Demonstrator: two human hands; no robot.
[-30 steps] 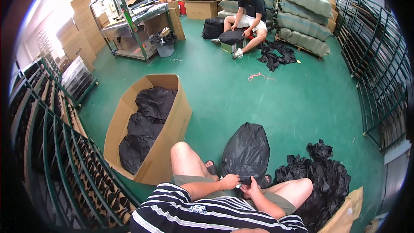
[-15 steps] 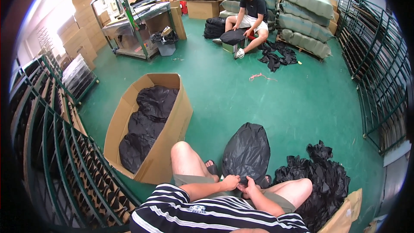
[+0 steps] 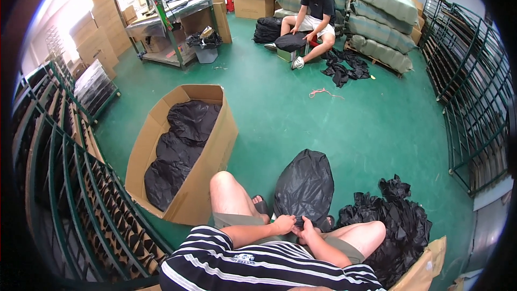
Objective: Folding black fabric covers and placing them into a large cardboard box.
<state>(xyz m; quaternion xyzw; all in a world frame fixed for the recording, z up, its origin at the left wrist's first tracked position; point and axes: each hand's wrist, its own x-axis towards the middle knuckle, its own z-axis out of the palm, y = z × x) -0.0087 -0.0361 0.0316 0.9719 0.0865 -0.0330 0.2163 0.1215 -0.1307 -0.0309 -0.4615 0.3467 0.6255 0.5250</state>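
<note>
A stuffed black fabric bag [image 3: 305,183] stands between my knees, its rounded end pointing away from me. At its near edge my left hand [image 3: 285,224] pinches the gathered cloth, fingers closed. Close beside it, my right hand [image 3: 306,230] grips the same edge with the thumb lying on top. What lies under the fingers is partly hidden. To my right a heap of loose black cloth [image 3: 396,221] rests on the floor. On my left a long open cardboard box [image 3: 218,153] holds several plump black bags [image 3: 180,153].
Ahead, a seated person [image 3: 312,16] handles another black bag near stacked wrapped bales [image 3: 379,24]. Green metal racks stand left [image 3: 75,199] and right [image 3: 468,91]. A pink cord [image 3: 325,92] lies on the green floor. A grey bin [image 3: 205,53] stands by a workbench.
The whole view has shifted slightly. Both my hands stay at the bag's near edge, the left still pinching and the right still gripping. The seated person's hands have moved on their bag.
</note>
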